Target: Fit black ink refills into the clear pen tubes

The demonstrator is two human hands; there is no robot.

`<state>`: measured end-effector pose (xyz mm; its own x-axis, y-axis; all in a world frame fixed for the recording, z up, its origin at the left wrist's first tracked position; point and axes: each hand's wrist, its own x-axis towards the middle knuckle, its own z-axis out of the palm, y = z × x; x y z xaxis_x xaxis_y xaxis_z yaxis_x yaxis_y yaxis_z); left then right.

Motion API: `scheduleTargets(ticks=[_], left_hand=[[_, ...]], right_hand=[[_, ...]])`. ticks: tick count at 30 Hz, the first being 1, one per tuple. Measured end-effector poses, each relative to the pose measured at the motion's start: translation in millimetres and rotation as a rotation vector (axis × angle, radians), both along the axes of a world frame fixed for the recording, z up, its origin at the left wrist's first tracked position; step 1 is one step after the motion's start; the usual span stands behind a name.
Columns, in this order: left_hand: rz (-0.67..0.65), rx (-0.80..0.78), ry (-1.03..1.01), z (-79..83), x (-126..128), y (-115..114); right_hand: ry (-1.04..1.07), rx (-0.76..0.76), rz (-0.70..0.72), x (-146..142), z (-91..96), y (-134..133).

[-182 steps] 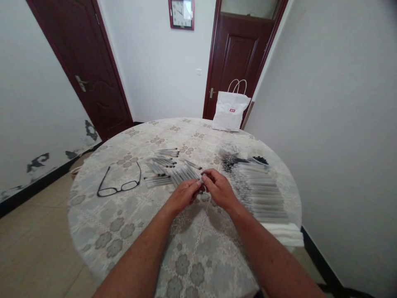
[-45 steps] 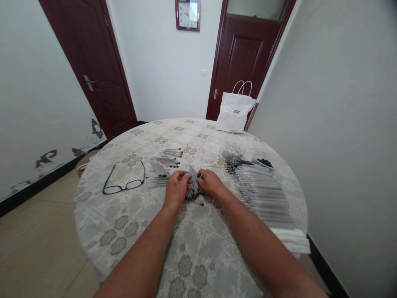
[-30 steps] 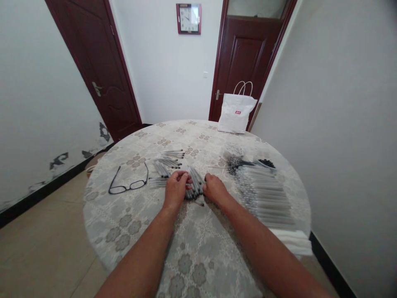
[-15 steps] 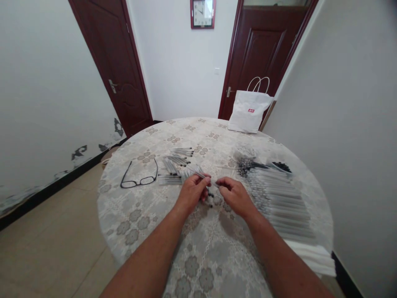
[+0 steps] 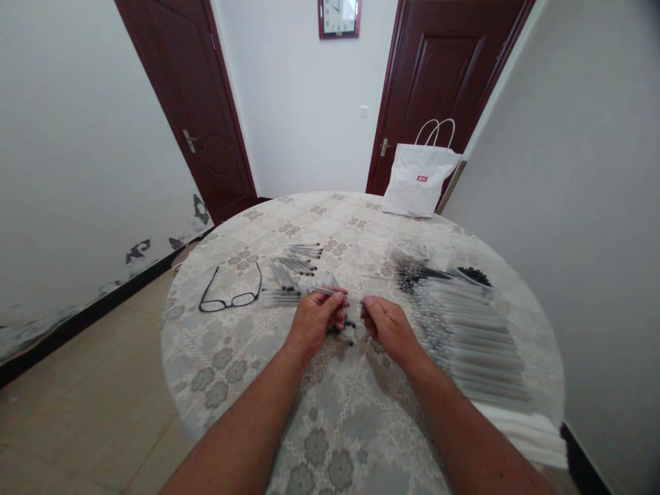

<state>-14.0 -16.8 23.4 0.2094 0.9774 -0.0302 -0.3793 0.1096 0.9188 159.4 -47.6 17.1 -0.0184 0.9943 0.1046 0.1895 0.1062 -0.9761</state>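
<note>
My left hand (image 5: 315, 317) pinches a thin translucent tube (image 5: 320, 290) between thumb and fingers, above the table. Just to its right, my right hand (image 5: 388, 322) has thumb and forefinger closed at the end of a slim pale piece that spans the small gap between the hands. Whether this piece joins the tube is hidden by the fingers. Small bundles of similar dark-tipped tubes (image 5: 281, 298) lie beyond and left of my left hand. A few dark tips (image 5: 350, 342) show on the cloth under it.
A large stack of translucent tubes (image 5: 479, 344) covers the right side of the table (image 5: 227, 405). Black small parts (image 5: 473, 276) and a clear plastic bag (image 5: 410, 247) lie behind it. Eyeglasses (image 5: 229, 300) rest at left; a white paper bag (image 5: 423, 180) stands at the back.
My right hand has turned slightly, its pinch now level with the tube. The tube in my left hand lies flatter. The whole view has tipped down a little.
</note>
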Motion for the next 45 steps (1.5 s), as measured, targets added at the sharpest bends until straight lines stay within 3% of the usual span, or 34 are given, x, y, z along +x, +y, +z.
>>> scheduleTargets(ticks=[10, 18, 37, 45], left_hand=[[0.027, -0.038, -0.105, 1.4, -1.4, 4.1], [0.022, -0.008, -0.053, -0.6, -2.3, 4.8], [0.052, 0.019, -0.047, -3.5, -3.6, 4.2], [0.052, 0.026, 0.008, -4.1, -1.4, 3.6]], right_hand=[[-0.325, 0.439, -0.099, -3.2, 21.1, -10.1], [-0.385, 0.3, -0.124, -7.6, 11.6, -6.2], [-0.182, 0.312, -0.118, -9.2, 1.8, -8.1], [-0.258, 0.271, -0.168, -11.6, 2.5, -5.2]])
